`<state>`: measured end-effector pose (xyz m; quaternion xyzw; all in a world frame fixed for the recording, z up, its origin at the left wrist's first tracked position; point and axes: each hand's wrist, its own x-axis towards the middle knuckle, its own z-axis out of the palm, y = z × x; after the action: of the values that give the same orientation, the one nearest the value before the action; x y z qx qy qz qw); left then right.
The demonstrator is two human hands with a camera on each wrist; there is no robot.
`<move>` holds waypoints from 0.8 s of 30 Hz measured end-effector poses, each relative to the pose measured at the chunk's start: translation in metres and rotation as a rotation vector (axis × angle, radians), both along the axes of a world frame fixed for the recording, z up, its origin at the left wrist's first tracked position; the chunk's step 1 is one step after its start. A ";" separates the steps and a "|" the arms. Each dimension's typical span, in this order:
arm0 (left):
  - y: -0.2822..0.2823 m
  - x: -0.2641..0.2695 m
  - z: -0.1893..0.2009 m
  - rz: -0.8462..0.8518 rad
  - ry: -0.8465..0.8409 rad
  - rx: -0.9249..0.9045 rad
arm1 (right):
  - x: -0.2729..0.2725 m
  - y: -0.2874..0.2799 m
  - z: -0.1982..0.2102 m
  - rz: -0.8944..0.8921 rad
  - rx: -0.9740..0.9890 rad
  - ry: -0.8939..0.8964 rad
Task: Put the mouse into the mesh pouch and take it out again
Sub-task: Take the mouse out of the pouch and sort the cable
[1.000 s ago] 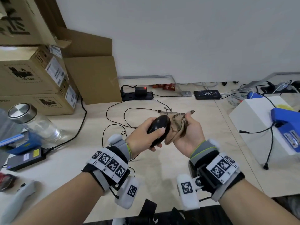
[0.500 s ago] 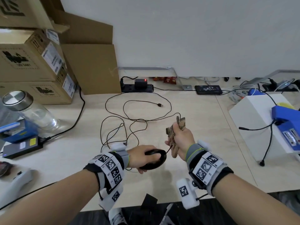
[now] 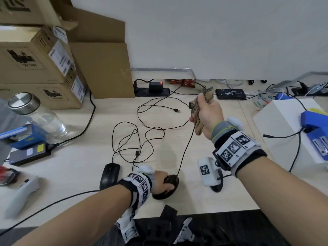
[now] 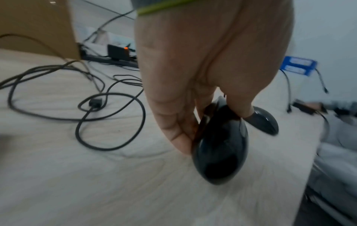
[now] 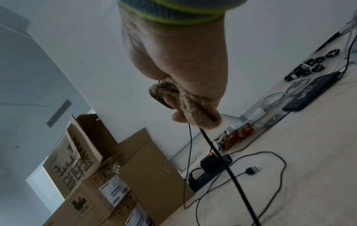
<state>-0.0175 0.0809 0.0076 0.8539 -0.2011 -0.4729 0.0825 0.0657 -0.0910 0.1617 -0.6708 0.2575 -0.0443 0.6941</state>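
Observation:
My left hand (image 3: 160,181) grips the black mouse (image 3: 171,185) low over the table near its front edge. In the left wrist view the mouse (image 4: 220,146) is tilted on its side between thumb and fingers. My right hand (image 3: 207,112) is raised over the back right of the table. It holds the brown mesh pouch (image 3: 199,103) bunched in its fist, and the pouch (image 5: 193,107) is empty and crumpled. The mouse's thin black cable (image 3: 186,148) runs taut from the mouse up to the right fist.
A second black mouse (image 3: 110,174) lies left of my left wrist. Loose black cables (image 3: 142,135) loop over the middle of the table. Cardboard boxes (image 3: 44,68) and a glass jar (image 3: 37,114) stand at the left. A power strip (image 3: 150,89) is at the back, a white box (image 3: 284,125) at the right.
The mouse has come out of the pouch. My left hand carried it down to the front edge while my right hand lifted the empty pouch back and to the right.

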 end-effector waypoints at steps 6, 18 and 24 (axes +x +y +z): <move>0.004 0.005 -0.018 0.256 -0.016 -0.009 | -0.007 -0.002 -0.008 0.080 0.192 -0.004; -0.008 0.016 0.028 0.577 -0.325 -0.368 | -0.030 0.002 -0.033 0.102 0.414 0.061; -0.039 0.028 0.074 0.714 -0.130 -0.831 | -0.035 0.011 -0.042 0.059 0.467 0.074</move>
<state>0.0109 0.0420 0.0816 0.7921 -0.0734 -0.2429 0.5551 0.0311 -0.0802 0.1197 -0.5004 0.2661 0.0614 0.8216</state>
